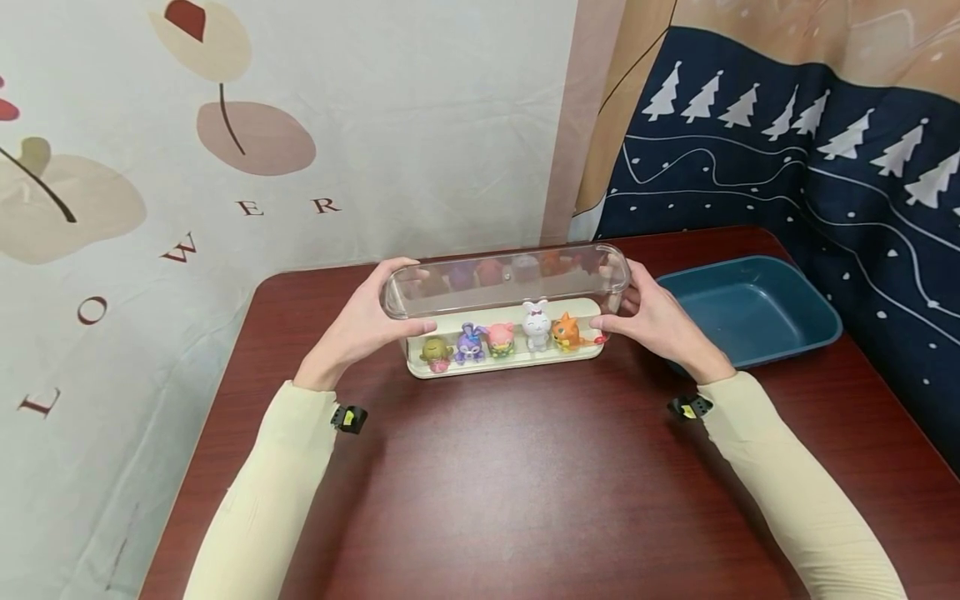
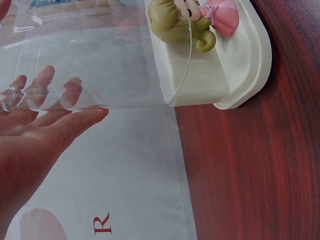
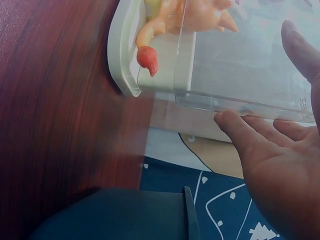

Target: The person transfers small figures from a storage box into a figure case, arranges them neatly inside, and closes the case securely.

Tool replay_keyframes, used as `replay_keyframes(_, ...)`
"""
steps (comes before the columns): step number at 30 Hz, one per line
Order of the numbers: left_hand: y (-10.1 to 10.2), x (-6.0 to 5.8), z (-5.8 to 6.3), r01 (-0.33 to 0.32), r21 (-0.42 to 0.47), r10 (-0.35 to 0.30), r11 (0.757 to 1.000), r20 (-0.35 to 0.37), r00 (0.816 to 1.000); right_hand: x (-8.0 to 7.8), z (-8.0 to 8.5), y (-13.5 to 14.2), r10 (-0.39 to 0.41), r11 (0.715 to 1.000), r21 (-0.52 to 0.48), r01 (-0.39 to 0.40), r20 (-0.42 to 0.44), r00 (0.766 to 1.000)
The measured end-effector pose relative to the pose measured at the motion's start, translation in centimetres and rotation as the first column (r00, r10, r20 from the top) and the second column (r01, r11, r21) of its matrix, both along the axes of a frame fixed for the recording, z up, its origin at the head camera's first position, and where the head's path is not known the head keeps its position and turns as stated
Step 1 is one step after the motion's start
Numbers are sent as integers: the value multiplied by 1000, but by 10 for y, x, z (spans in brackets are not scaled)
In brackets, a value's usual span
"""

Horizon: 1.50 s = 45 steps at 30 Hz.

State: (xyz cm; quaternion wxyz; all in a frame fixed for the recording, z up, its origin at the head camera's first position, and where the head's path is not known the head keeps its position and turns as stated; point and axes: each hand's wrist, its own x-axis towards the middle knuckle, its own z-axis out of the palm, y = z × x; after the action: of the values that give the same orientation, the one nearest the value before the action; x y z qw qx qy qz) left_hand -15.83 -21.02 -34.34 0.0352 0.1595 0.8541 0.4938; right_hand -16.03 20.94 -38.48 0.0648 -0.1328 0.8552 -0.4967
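Both hands hold a clear plastic display cover by its ends. My left hand grips the left end, thumb at the front; my right hand does the same at the right end. Under and in front of the cover lies a cream-coloured base with several toy figures in a row. They are a green-haired doll in pink, a purple rabbit, a pink figure, a white rabbit and an orange figure with a red-tipped tail. In the right wrist view, the tail tip shows beyond the cover's edge.
A dark teal plastic basin stands at the right, close beside the right hand. All of it rests on a reddish-brown wooden table. Patterned cloths hang behind, a pale one and a navy one with white trees.
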Motion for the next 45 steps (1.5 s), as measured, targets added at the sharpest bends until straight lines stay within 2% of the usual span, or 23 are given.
replay_keyframes(17, -3, -5, -11, 14, 37, -15, 999, 29, 999, -3, -8, -3, -9, 1000, 16, 9, 20, 1000)
replay_keyframes(37, -8, -6, -21, 8, 0, -8, 1000, 47, 999, -3, -8, -3, 5, 995, 100, -6, 9, 1000)
replay_keyframes(41, -9, -6, -23, -1, -7, 1, 1000, 30, 1000, 3, -5, -2, 0, 991, 136, -3, 23, 1000)
replay_keyframes(45, -9, -5, -23, -10, -31, 11, 999, 16, 1000, 16, -5, -1, -52, 977, 207, 56, -22, 998)
